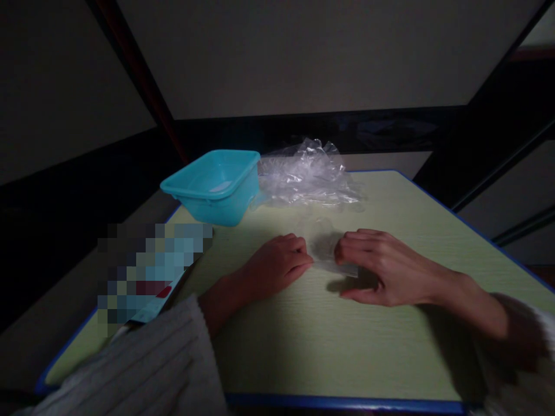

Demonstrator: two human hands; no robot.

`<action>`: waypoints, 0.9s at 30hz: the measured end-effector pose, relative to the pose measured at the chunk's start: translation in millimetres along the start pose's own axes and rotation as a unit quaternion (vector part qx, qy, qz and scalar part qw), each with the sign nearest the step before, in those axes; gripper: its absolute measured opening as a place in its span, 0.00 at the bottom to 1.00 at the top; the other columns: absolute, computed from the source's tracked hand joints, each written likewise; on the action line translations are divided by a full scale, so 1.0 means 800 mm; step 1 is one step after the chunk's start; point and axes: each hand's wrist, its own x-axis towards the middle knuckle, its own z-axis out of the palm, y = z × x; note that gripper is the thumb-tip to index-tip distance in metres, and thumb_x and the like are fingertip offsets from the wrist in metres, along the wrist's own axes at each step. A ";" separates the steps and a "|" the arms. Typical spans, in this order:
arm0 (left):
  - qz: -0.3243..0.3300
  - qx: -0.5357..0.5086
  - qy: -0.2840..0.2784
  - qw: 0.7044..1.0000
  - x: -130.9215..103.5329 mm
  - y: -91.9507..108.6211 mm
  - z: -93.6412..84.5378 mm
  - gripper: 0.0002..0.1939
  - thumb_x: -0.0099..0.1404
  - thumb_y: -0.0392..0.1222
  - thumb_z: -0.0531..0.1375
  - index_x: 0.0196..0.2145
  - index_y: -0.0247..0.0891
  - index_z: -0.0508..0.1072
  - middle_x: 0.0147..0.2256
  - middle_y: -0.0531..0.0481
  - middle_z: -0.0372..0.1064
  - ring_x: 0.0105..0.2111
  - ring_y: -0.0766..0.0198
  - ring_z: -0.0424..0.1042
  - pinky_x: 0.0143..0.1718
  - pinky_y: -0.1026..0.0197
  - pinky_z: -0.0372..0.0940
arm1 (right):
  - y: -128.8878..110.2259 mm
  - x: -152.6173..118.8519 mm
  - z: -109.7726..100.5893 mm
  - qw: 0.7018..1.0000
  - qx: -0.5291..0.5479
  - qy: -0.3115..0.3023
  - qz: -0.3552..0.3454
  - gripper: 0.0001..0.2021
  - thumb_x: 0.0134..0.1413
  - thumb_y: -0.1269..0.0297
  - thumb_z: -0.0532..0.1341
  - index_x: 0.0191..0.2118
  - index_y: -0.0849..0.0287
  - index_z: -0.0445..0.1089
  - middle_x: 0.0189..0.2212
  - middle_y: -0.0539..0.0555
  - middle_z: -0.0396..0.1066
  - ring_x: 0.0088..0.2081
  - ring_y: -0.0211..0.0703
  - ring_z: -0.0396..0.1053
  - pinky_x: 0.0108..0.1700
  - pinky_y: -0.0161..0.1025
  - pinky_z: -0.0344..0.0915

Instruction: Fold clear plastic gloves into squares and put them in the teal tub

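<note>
A small clear plastic bag (327, 264) lies on the table between my hands, its pale lower edge turned toward me. My left hand (281, 263) has thumb and fingers pinched together on the bag's left end. Over the right end hovers my right hand (377, 266), thumb well apart from its curled fingers and nothing visible between them. Whether those fingertips touch the bag I cannot tell. Beyond my hands sits a crumpled heap of clear plastic bags (310, 176).
A turquoise plastic basin (217, 193) stands at the back left, with something white inside. Nearer on the left lies a flat, partly blurred-out item (173, 271). The pale table (347, 358) has a blue edge; a wall rises behind it.
</note>
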 end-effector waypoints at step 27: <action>-0.072 -0.110 0.083 0.988 0.000 -0.013 -0.004 0.08 0.60 0.34 0.55 0.28 0.34 0.73 0.30 0.48 0.71 0.31 0.65 0.70 0.35 0.64 0.64 | 0.008 -0.006 -0.015 0.977 0.092 0.174 0.085 0.05 0.58 0.70 0.51 0.33 0.57 0.63 0.29 0.54 0.71 0.31 0.41 0.69 0.32 0.38 0.64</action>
